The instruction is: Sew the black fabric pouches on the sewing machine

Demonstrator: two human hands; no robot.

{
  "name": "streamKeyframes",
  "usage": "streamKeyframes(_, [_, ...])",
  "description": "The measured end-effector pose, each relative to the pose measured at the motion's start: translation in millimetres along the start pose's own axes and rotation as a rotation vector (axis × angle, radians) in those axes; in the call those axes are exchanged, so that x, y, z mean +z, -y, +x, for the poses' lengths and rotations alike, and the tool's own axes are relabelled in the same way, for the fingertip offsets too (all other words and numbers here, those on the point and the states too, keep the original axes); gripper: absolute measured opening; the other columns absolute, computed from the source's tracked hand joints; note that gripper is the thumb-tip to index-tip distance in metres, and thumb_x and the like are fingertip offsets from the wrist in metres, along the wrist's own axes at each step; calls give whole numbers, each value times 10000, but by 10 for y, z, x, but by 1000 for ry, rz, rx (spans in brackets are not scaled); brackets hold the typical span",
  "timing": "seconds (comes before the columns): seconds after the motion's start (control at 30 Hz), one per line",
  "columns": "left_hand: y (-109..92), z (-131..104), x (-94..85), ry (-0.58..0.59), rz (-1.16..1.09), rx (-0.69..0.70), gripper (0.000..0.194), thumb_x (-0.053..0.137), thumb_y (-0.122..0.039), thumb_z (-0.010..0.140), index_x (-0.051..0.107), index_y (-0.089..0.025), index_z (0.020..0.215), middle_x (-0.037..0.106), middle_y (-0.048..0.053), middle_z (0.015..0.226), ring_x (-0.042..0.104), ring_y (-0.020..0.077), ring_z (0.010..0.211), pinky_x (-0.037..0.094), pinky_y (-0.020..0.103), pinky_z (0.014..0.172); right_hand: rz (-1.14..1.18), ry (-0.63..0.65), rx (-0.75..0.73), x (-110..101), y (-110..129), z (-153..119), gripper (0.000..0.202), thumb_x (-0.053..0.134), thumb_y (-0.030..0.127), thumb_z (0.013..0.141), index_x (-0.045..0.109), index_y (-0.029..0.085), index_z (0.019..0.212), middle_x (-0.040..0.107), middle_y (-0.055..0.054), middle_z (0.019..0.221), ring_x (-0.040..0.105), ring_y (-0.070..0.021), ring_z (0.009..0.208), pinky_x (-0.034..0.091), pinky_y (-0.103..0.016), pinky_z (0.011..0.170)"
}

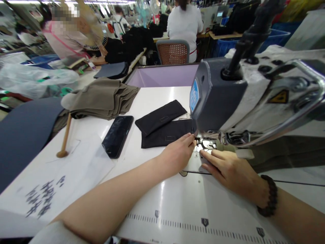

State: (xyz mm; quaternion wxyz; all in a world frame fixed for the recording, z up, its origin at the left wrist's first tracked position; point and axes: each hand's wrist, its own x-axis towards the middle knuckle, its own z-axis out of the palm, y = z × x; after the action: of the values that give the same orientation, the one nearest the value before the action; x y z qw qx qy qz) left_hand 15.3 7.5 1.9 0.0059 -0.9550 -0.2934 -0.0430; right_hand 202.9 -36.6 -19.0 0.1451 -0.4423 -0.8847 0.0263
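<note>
A sewing machine (pixel 220 98) stands over the white table. At its presser foot (pixel 203 143), my left hand (pixel 179 154) reaches in from the left, fingers bent and pressed together; what they hold, if anything, is hidden. Just right of the foot, my right hand (pixel 231 171) rests low on the table with fingers stretched out. Olive cloth (pixel 279 152) lies beyond that hand, under the machine arm. Two black fabric pieces with stitched rectangles overlap left of the foot: an upper piece (pixel 161 117) and a lower piece (pixel 165 135), whose right end runs behind my left fingertips.
A phone (pixel 118 135), a wooden stick with a round foot (pixel 63 149) and a handwritten paper sheet (pixel 83 169) lie to the left. Stacked olive fabric (pixel 104 98) sits behind them. Farther back are a chair (pixel 173 51), blue bins and several people.
</note>
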Motion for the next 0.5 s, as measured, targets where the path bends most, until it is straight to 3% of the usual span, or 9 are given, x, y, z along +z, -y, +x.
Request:
streamKeyframes(0.13, [-44,-16,-33,-16,89,-31,223,409,-99,839,526,-36,1018,521,134,1061,452,206,1054,402,303,901,-3,17,2,17,-10,-13,324,403,338,860,548,148,1078,623,-58,828,584,-151,728,450,-256,631])
streamKeyframes(0.3, [-49,-51,-74,95,56,-259,161,399,-86,824,539,-87,903,533,108,886,540,212,813,487,329,667,-11,-19,-27,29,-19,-23,332,388,330,867,541,141,1094,628,-62,799,587,-140,696,447,-244,604])
streamKeyframes(0.4, [78,-37,20,47,12,-362,277,373,-36,807,479,-28,1063,508,178,1054,506,235,989,453,354,813,-13,-32,-43,37,-33,-25,330,374,325,874,542,138,1088,629,-68,810,588,-136,698,454,-243,613])
streamKeyframes(0.5, [225,-45,4,-81,-12,-445,437,371,-47,806,321,8,1237,288,254,1307,366,284,1176,378,416,916,-8,-22,-57,32,-44,-21,325,382,328,873,543,144,1086,624,-58,805,585,-134,687,450,-240,597])
